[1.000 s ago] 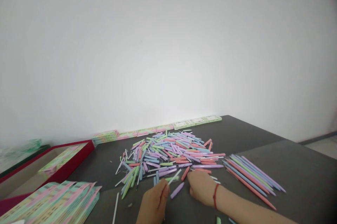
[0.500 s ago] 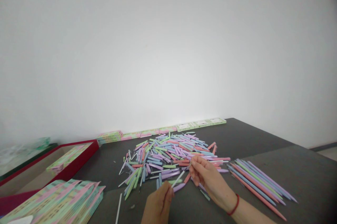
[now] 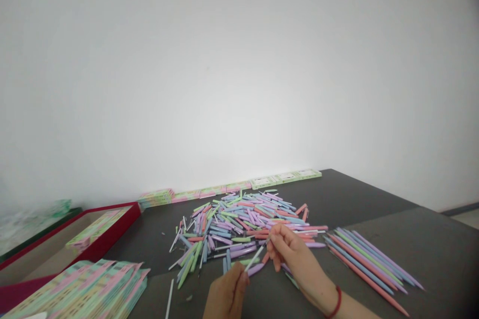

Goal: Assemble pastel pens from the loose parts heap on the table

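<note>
My left hand (image 3: 226, 291) is closed around the lower end of a thin white pen refill (image 3: 254, 258), which slants up to the right. At the refill's upper end, my right hand (image 3: 290, 251) pinches with thumb and fingertips; the tip between them is too small to make out. A red band circles the right wrist. Just beyond both hands spreads a loose heap of pastel pen parts (image 3: 239, 219) in purple, blue, green and coral, with white refills among them. To the right of my right hand lies a neat row of long pointed pens (image 3: 368, 261).
Printed pastel packs (image 3: 80, 289) lie fanned at front left, beside a red box (image 3: 119, 226) with similar packs inside. More flat boxes (image 3: 262, 182) line the wall edge of the dark table (image 3: 359, 199). A single white refill (image 3: 169, 299) lies left of my left hand.
Both hands keep hold of the refill and have shifted only slightly, the right one a little downward. The view has moved a touch; the heap and the pen row look the same.
</note>
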The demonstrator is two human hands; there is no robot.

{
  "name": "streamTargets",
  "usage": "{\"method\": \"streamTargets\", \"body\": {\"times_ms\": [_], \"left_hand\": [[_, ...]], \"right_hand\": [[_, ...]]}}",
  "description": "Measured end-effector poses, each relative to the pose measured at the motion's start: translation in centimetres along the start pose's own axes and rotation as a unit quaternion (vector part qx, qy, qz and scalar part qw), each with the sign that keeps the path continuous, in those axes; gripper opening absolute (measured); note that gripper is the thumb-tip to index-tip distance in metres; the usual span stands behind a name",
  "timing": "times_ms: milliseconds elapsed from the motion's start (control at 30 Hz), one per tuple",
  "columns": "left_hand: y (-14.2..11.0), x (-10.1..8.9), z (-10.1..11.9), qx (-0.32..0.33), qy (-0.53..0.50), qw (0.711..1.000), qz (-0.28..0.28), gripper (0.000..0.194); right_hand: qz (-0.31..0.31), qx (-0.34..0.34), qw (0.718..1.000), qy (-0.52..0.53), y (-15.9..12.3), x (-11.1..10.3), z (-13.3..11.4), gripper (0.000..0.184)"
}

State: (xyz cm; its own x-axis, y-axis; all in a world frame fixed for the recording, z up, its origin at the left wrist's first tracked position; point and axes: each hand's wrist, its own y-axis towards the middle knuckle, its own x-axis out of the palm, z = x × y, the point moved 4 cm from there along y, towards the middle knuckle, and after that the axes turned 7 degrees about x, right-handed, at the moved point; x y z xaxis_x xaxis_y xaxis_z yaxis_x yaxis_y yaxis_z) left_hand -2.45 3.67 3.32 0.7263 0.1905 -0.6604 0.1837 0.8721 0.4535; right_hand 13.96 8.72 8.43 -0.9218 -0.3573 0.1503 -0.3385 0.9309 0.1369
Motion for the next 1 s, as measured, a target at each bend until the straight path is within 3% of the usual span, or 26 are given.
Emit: {"method": "streamTargets", "body": {"times_ms": [267, 500, 800, 1000], "left_hand": [[0.0, -0.1, -0.2, 0.000, -0.005, 1.000, 0.005, 0.042], [0.0, 0.1, -0.2, 0.010, 0.009, 1.000, 0.005, 0.043], [0.0, -0.3, 0.9, 0.040, 0.035, 0.999, -0.005, 0.022], [0.2, -0.5, 1.4, 0.029, 0.058, 0.998, -0.025, 0.017]], "right_hand": [[0.036, -0.015, 0.999, 0.011, 0.0, -0.5, -0.7, 0.035], [0.019, -0.013, 1.000, -0.020, 0.0, -0.1, -0.3, 0.036], [-0.038, -0.012, 0.997, -0.060, -0.7, 1.4, 0.7, 0.035], [-0.043, -0.008, 0.997, -0.064, -0.9, 1.5, 0.8, 0.031]]}}
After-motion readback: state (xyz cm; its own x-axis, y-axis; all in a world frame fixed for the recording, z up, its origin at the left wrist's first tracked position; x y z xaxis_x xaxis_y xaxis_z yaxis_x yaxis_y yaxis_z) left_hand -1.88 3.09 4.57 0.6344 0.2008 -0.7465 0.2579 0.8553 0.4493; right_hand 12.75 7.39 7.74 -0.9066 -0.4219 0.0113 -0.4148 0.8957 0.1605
